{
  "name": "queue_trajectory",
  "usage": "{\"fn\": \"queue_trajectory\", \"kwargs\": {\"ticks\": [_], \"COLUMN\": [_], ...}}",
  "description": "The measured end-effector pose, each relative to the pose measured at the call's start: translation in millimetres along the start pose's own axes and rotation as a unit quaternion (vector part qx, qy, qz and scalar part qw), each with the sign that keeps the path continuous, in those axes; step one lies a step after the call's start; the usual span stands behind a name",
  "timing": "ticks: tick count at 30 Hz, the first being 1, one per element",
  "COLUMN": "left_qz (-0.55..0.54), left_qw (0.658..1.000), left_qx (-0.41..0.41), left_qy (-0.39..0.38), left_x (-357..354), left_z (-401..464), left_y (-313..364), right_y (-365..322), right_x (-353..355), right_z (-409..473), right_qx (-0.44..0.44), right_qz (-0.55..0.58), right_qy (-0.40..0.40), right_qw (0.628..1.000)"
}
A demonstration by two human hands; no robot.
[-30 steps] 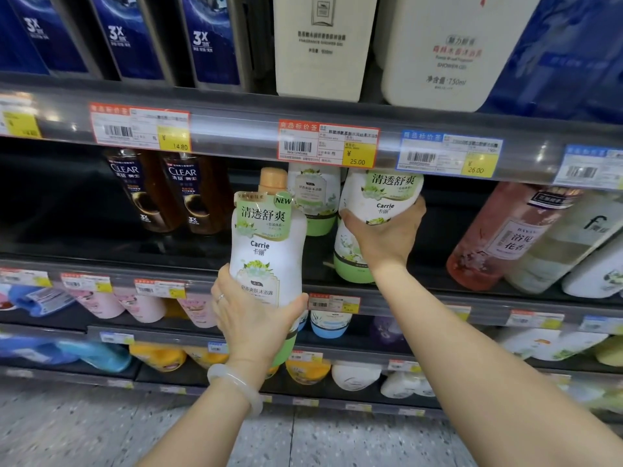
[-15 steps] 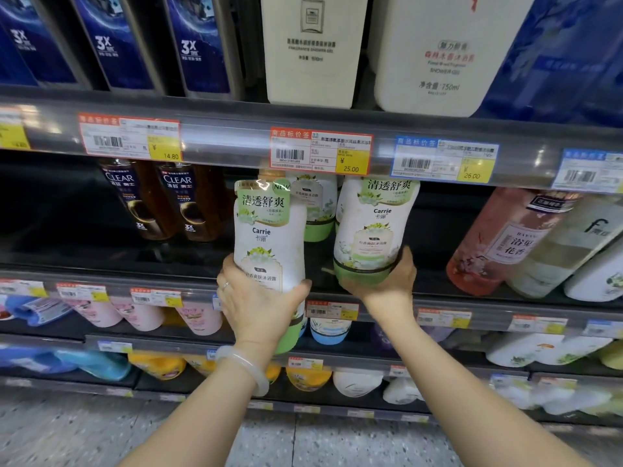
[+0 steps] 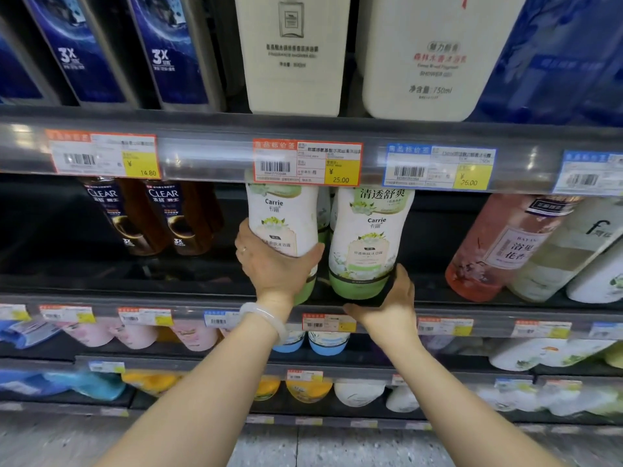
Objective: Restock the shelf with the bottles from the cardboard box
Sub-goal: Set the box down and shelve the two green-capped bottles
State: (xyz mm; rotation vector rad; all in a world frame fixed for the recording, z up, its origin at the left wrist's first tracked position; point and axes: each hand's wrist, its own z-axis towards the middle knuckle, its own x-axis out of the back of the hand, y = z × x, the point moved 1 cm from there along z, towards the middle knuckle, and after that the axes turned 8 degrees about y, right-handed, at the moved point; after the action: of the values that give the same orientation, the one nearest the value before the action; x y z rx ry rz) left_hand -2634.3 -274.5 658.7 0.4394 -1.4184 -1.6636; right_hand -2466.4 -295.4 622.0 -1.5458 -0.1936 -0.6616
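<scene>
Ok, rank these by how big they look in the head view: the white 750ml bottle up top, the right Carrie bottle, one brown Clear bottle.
1. White 750ml bottle, though nearest the camera.
2. Right Carrie bottle.
3. Brown Clear bottle.

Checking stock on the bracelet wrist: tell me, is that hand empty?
No. The left hand with the bracelet grips a white and green bottle at the shelf edge.

two white-green bottles (image 3: 281, 227) (image 3: 369, 241) upright on shelf (image 3: 202, 291)
</scene>
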Motion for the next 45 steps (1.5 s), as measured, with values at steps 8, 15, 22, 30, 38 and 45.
{"fn": "queue_trajectory", "kwargs": {"ticks": [8, 15, 22, 30, 38, 45], "left_qz": [-0.08, -0.047, -0.052, -0.072, -0.072, -0.086], "left_qw": [0.996, 0.994, 0.992, 0.993, 0.993, 0.991], "left_qx": [-0.02, 0.048, 0.013, -0.006, -0.015, -0.039], "left_qy": [0.021, -0.091, -0.112, -0.092, -0.092, -0.093], "left_x": [-16.6, -4.1, -4.6, -10.9, -9.3, -7.5], "left_z": [-14.2, -23.2, -18.8, -9.8, -9.6, -15.1], "left_y": [-17.7, -47.8, -44.0, -47.6, -47.9, -51.3], "right_y": [12.1, -6.3, -14.4, -13.9, -14.1, -7.9], "right_x": [-2.6, -11.3, -36.4, -38.8, -35.7, -34.0], "right_z": [0.4, 21.2, 24.7, 26.1, 24.6, 20.8], "right_qx": [0.012, 0.002, 0.006, 0.033, 0.039, 0.039], "right_qz": [0.017, 0.149, 0.167, 0.138, 0.127, 0.136], "right_qy": [0.009, 0.05, 0.111, 0.147, 0.144, 0.143], "right_qw": [1.0, 0.988, 0.98, 0.979, 0.981, 0.98]}}
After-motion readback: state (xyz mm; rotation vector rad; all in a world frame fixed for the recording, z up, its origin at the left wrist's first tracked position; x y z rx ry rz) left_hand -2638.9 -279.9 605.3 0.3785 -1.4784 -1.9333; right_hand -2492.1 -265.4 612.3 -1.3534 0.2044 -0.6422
